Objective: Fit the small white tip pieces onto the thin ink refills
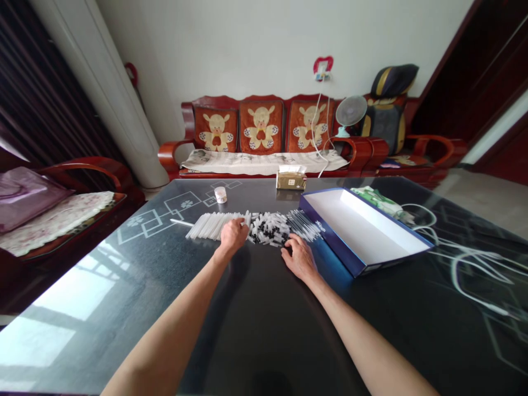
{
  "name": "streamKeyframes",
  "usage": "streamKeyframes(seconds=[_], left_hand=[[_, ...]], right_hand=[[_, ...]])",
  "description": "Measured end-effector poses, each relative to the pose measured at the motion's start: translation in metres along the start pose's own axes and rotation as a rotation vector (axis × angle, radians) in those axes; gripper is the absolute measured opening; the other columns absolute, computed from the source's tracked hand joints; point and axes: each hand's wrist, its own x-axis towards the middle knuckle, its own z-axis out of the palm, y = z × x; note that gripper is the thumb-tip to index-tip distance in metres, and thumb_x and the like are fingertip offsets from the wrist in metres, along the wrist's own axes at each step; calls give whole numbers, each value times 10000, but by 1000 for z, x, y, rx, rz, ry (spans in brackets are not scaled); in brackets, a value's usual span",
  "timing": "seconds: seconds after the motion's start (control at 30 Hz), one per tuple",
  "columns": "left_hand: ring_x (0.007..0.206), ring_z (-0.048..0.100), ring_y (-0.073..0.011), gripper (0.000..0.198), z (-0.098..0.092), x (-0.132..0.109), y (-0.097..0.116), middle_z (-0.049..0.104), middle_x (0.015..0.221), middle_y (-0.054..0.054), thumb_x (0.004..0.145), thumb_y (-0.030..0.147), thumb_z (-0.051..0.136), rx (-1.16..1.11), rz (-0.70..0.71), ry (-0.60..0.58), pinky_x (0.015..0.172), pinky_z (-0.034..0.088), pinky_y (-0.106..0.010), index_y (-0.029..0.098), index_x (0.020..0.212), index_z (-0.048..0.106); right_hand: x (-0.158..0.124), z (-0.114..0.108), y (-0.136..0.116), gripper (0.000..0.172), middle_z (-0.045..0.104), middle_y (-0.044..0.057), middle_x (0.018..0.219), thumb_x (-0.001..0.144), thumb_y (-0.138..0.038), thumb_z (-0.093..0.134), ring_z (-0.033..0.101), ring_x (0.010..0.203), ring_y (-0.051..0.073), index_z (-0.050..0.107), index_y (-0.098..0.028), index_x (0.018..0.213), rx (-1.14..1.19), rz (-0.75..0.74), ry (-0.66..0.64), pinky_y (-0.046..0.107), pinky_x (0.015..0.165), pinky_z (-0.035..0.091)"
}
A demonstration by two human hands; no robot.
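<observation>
My left hand is closed at the right end of a row of translucent white pen barrels, its fingers on one white pen barrel. Beside it lies a heap of small white and black pen parts. At the heap's right edge rests my right hand, fingers bent, with a gap between thumb and forefinger; its fingertips are near black pieces and I see nothing held. Just beyond that hand, thin pen refills lie side by side. One slim white stick sits apart, left of the barrels.
A blue box tray with a white inside stands to the right. Past it are a green and white bag and loose white cables. A paper cup and a tissue pack stand towards the table's far side.
</observation>
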Motion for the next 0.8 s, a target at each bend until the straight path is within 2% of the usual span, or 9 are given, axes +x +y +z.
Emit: streamKeyframes(seconds=[0.17,0.3,0.4,0.5,0.57,0.67,0.8], left_hand=[[485,508,-97,328,19,-25,9,579,566,8,760,326,487,-513,-121,-80,477,380,-191,117,922,680],[469,457,-75,313,33,-25,19,521,546,38,721,369,509,-770,-143,-91,466,372,-179,127,882,625],[492,477,-67,274,37,-25,20,539,568,41,671,371,594,-1005,-187,-95,470,373,-163,152,833,582],[531,522,-69,284,41,-29,19,587,617,26,633,360,679,-1246,-257,-134,471,383,-153,164,787,542],[560,560,-79,312,44,-31,20,613,653,13,623,372,713,-1315,-288,-165,481,408,-157,164,777,537],[603,606,-99,347,46,-32,23,634,690,-6,595,378,753,-1361,-323,-189,506,446,-170,155,765,548],[649,639,-126,397,46,-31,26,655,724,-25,559,402,790,-1387,-335,-230,543,477,-190,153,772,566]], right_hand=[[8,0,-6,86,607,109,1212,807,-264,621,572,1109,244,658,-187,817,-22,52,-28,382,961,425],[13,6,-8,86,623,86,1184,792,-282,639,572,1077,272,656,-197,799,-57,59,-3,427,928,430],[13,8,-8,104,602,118,1192,764,-277,643,560,1100,297,624,-183,803,11,30,104,459,924,437],[9,3,-9,75,597,142,1140,783,-229,583,563,1105,269,592,-173,832,176,-78,261,433,945,447],[6,-3,-13,94,629,109,1026,837,-206,518,608,992,214,591,-178,890,292,-156,264,372,888,488],[5,-9,-20,162,662,56,897,880,-222,511,634,783,154,598,-190,1014,401,-203,152,272,706,521],[7,-7,-22,144,674,45,876,870,-243,550,635,733,143,625,-200,985,454,-211,120,242,630,509]])
